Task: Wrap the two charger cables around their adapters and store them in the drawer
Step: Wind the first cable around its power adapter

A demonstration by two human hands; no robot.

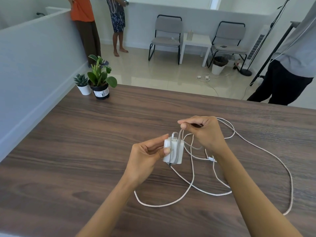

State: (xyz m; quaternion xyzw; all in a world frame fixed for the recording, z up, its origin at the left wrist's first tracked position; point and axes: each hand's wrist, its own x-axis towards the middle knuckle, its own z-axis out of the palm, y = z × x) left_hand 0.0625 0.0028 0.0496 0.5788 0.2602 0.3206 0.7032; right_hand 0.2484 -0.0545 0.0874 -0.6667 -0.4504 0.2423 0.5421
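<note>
A white charger adapter (177, 151) is held above the wooden table (85, 142) by my left hand (147, 156), thumb pressed on its front face. A turn or two of white braided cable (188, 194) lies over the adapter. My right hand (203, 132) pinches the cable just above and to the right of the adapter. The rest of the cable sprawls in loose loops over the table to the right and toward me. A small connector (212, 159) lies near my right wrist. A second adapter and a drawer are not in view.
Two potted plants (97, 81) stand at the table's far left corner beside a white partition wall. A person in dark trousers (282, 82) stands at the far right edge. Chairs, a white side table and other people are farther back on the floor.
</note>
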